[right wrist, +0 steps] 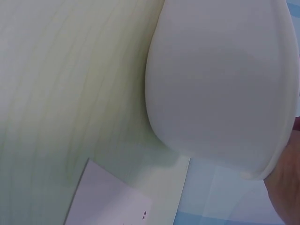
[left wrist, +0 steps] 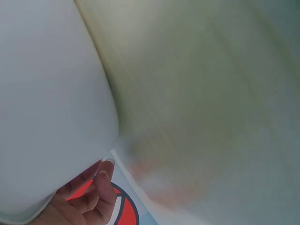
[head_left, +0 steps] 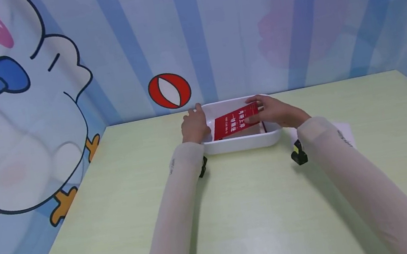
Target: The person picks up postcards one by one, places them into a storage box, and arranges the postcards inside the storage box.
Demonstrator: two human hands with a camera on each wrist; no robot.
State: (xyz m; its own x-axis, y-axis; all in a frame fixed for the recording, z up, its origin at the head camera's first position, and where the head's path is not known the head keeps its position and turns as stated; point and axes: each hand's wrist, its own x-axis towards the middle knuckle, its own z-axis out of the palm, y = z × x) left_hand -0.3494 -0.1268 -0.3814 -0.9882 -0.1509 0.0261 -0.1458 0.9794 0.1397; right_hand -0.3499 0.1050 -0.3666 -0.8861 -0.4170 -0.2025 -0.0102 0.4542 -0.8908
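Observation:
A white plastic tray (head_left: 243,143) stands near the table's far edge, and a red booklet with white lettering (head_left: 228,125) lies slanted inside it. At the tray's left end my left hand (head_left: 194,125) grips the rim, thumb on the inner side. Its curled fingers (left wrist: 104,190) show outside the tray wall in the left wrist view. My right hand (head_left: 278,112) reaches over the right end and holds the booklet's right edge between thumb and fingers. In the right wrist view the tray wall (right wrist: 220,84) hides most of that hand.
A white sheet of paper (head_left: 345,132) lies on the table right of the tray, partly under my right forearm. Behind the table (head_left: 255,207) hangs a blue striped cloth backdrop (head_left: 232,30) with cartoon figures. Black camera mounts (head_left: 299,154) sit under both wrists.

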